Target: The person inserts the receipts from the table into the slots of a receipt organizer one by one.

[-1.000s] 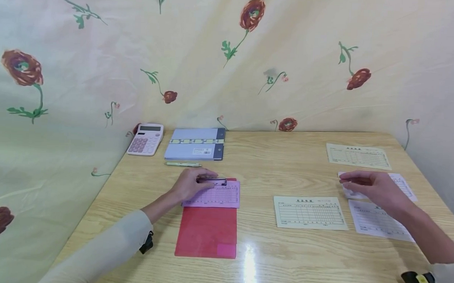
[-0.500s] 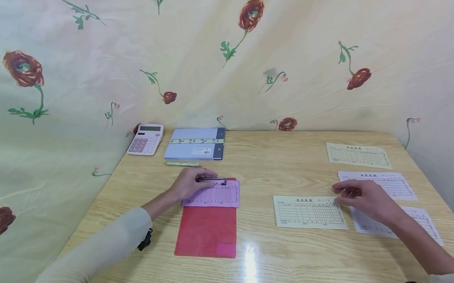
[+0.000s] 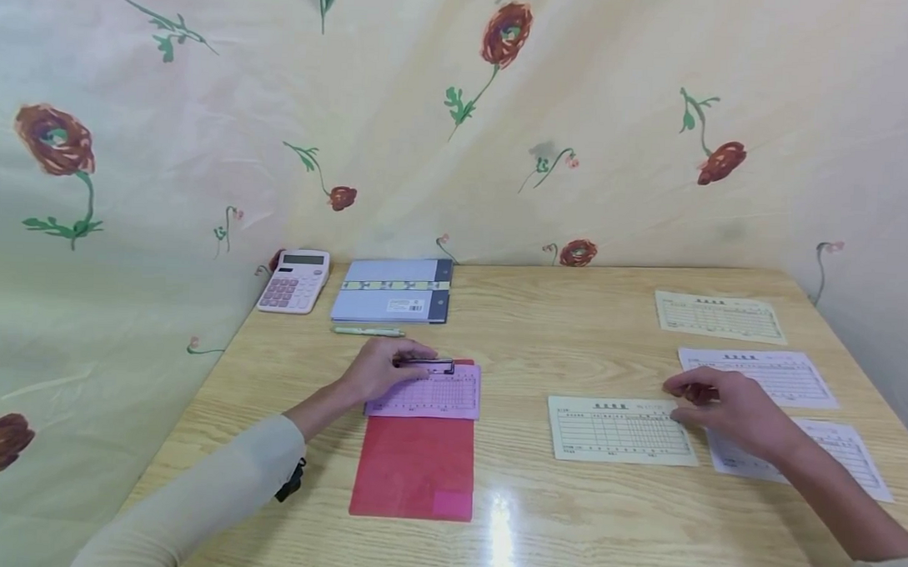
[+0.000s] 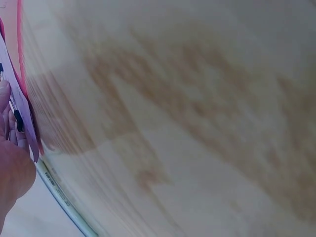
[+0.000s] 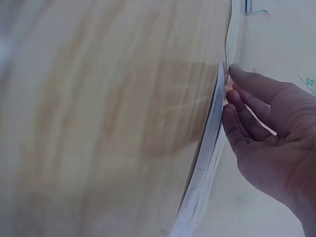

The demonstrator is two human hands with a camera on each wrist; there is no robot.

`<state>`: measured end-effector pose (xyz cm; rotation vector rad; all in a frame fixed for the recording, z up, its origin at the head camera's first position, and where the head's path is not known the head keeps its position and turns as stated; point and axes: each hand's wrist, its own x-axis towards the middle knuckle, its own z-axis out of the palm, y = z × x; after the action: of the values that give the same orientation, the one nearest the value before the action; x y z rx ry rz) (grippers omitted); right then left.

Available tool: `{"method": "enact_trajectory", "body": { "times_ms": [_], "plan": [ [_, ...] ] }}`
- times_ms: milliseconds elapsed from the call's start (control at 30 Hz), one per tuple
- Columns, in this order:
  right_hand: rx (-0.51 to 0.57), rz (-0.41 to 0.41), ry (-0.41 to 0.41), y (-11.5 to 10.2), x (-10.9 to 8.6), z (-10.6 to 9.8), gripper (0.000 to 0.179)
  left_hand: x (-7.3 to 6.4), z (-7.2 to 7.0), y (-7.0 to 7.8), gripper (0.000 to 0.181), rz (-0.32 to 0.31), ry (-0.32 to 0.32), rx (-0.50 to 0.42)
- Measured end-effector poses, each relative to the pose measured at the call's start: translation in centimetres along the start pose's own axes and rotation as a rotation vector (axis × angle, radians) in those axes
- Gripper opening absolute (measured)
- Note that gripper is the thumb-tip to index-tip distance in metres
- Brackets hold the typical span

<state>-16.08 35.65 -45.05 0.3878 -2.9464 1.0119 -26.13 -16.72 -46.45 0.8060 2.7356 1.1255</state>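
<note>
My left hand (image 3: 387, 370) grips the metal clip (image 3: 432, 364) at the top of a red clipboard (image 3: 416, 470). A pink printed slip (image 3: 450, 392) lies across the board's upper end, under that clip. In the left wrist view the left hand (image 4: 15, 165) shows only at the edge, fingers curled at the clip (image 4: 19, 120). To the right, my right hand (image 3: 731, 410) hovers with bent fingers at the right edge of a pale green form slip (image 3: 614, 431). Its thumb and forefinger tips stand apart; in the right wrist view the hand (image 5: 276, 128) has its fingertips at paper edges.
Two white slips (image 3: 766, 379) (image 3: 842, 451) lie on the right, the nearer partly under my right hand. Behind them is a yellowish slip (image 3: 719, 316). Back left hold a calculator (image 3: 295, 282), a blue notebook (image 3: 386, 289) and a pen (image 3: 368, 331). A flowered curtain (image 3: 399, 123) hangs behind the table.
My right hand has moved left and toward me, from the farther white slip to the green slip's right edge. The left hand keeps its grip on the clip.
</note>
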Motion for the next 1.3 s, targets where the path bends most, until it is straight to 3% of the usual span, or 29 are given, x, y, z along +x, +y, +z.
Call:
{"method": "enact_trajectory", "body": {
  "times_ms": [300,567,733,967,1300],
  "plan": [
    [-0.057,-0.018,-0.037,-0.6,0.1,0.0,0.031,0.2,-0.1,-0.1,0.032,0.005,-0.018,0.039],
    [0.011,0.017,-0.13,-0.2,0.7,-1.0,0.036,0.6,-0.2,0.1,0.033,-0.005,-0.044,0.058],
    [0.031,0.021,-0.116,-0.3,1.0,-1.0,0.042,0.6,-0.3,0.1,0.033,-0.009,-0.054,0.044],
    [-0.021,0.024,-0.107,-0.7,1.0,-0.4,0.047,0.6,-0.3,-0.1,0.032,-0.017,-0.058,0.038],
    [-0.059,0.018,-0.094,-1.0,1.0,-0.3,0.033,0.7,-0.4,0.0,0.033,-0.014,-0.065,0.025]
  ]
}}
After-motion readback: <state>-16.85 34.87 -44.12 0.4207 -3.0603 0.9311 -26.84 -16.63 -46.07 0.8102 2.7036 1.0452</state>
